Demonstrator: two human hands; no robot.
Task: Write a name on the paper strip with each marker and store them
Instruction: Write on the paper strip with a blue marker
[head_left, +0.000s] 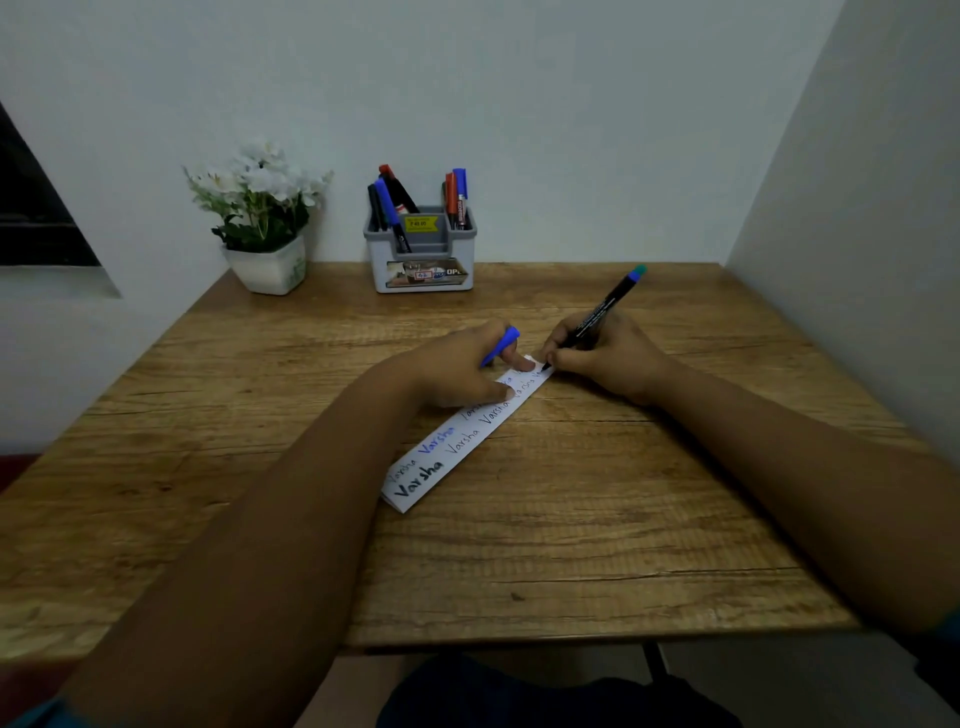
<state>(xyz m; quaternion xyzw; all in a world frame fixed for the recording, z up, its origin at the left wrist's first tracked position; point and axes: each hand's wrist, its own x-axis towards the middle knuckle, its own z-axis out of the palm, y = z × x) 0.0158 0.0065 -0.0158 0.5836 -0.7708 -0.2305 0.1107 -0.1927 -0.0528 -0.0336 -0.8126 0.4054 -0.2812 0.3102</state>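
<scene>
On the wooden table (597, 519) lies a slanted paper strip (467, 441) bearing "Varsha" many times in black and blue. The right hand (608, 353) grips a black marker (597, 317), tip on the strip's far end. The left hand (462, 364) curls round a blue cap (501, 345), fingers (522, 365) pressing the strip. A grey holder (422, 260) of markers stands behind, its yellow label unreadable.

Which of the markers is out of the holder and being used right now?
The black marker with the teal end, gripped in the right hand, tip on the paper strip. The rest stand in the grey holder.
</scene>
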